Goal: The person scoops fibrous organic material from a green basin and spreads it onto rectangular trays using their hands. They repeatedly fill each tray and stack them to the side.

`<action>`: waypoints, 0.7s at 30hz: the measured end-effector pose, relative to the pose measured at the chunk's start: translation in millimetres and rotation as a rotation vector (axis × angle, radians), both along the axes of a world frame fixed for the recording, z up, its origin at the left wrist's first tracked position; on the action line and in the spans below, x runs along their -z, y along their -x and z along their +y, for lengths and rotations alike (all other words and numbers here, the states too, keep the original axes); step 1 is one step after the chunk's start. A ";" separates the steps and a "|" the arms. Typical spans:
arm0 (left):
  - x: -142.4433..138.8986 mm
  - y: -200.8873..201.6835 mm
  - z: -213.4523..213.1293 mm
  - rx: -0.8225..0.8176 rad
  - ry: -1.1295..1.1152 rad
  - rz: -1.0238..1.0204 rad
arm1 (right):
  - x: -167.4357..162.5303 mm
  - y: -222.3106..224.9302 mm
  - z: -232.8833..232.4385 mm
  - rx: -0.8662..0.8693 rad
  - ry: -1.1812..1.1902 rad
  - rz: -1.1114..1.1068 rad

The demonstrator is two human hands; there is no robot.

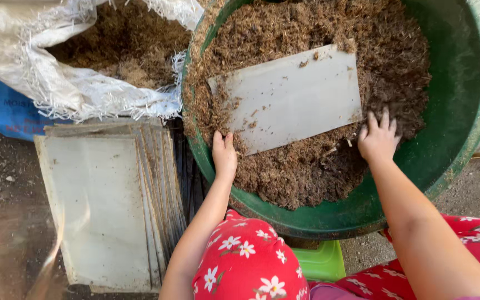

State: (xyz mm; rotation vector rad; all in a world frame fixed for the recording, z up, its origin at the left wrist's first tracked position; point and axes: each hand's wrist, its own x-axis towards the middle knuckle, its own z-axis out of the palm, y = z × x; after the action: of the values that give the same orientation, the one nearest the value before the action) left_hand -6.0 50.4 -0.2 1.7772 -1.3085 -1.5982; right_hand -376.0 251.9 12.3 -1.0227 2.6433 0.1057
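Both hands are inside the green basin [462,111], which is full of brown fibrous mulch [395,61]. Left hand [224,155] rests with fingers together at the lower left corner of a pale flat sheet [290,97] lying on the mulch, gripping nothing. Right hand [379,139] presses spread fingers into the mulch. An open white sack [56,83] holds similar mulch. Stacked pale sheets [106,205] lie beside the basin.

Sack [45,72]: white woven plastic, frayed edge, upper left of the frame, open and holding brown fibrous material.
Blue bag [12,114]: left edge, partly under the sack.
Stack of sheets [106,205]: pale, dusty flat rectangles, fanned, lower left.
Green stool [323,261]: bright green plastic, bottom centre.
Ground [473,194]: grey dirt, small stones.
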 end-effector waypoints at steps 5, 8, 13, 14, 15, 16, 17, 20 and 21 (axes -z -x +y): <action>-10.1 9.8 -7.9 -0.060 -0.014 0.123 | -10.8 -63.0 24.4 0.124 -0.054 -0.176; -13.9 14.5 -8.8 -0.121 0.017 0.228 | -19.4 -96.4 21.8 0.023 -0.261 -0.247; -18.5 9.6 7.0 -0.146 -0.115 0.369 | -12.7 -115.0 20.3 -0.149 -0.385 -0.337; -19.2 8.7 10.4 -0.150 -0.142 0.380 | -12.1 -114.7 19.0 -0.189 -0.357 -0.353; -19.8 8.8 12.6 -0.150 -0.171 0.445 | -13.5 -113.8 16.5 -0.229 -0.327 -0.367; -20.4 8.8 13.4 -0.152 -0.197 0.509 | -16.8 -112.6 11.5 -0.168 -0.205 -0.467; -20.9 8.4 14.3 -0.155 -0.230 0.570 | -22.8 -112.5 6.1 -0.105 -0.088 -0.569; -23.0 9.3 11.9 -0.116 -0.372 0.589 | -50.3 -119.7 -21.6 -0.102 0.161 -0.706; -23.2 9.8 11.5 -0.113 -0.374 0.590 | -60.2 -125.2 -34.9 -0.132 0.225 -0.728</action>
State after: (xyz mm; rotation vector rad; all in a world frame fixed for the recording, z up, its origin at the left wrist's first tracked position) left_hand -15.8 61.8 23.0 1.3565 -0.6572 -2.1763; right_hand -250.8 217.0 72.4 -1.0475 1.9497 -0.4592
